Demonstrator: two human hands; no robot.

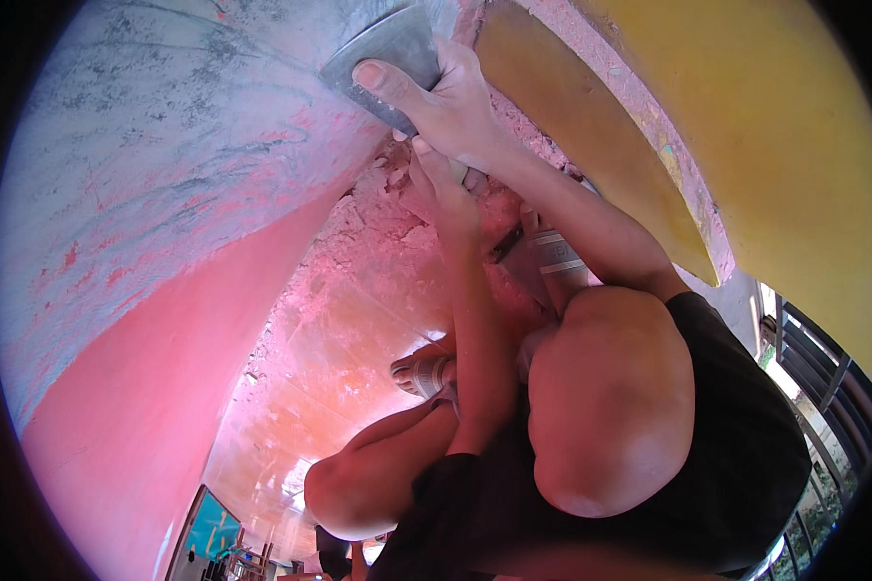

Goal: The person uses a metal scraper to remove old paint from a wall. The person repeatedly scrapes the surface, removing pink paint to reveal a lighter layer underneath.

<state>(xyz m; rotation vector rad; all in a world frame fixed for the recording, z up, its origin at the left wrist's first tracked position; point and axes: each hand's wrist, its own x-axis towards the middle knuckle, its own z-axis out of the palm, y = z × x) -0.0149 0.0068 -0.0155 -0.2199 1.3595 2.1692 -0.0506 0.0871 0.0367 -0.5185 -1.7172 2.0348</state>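
Note:
My right hand (pixel 450 109) grips a grey sheet-metal scraper blade (pixel 389 65), its thumb flat on the face. The blade's long curved edge lies at the blue-white, pink-streaked wall (pixel 189 109). Just below, my left hand (pixel 447 185) is raised with its fingertips by the blade's lower corner. A pale object (pixel 458 171) shows at its fingers; whether the hand holds it is unclear, as the fingers are partly hidden.
Crumbled plaster debris (pixel 385 189) and pink dust lie on the shiny floor (pixel 349 312) along the wall's foot. A yellow wall (pixel 756 109) with a rough pink edge stands at right. My bent knees and sandalled feet are below. A metal-barred window (pixel 828 363) is at lower right.

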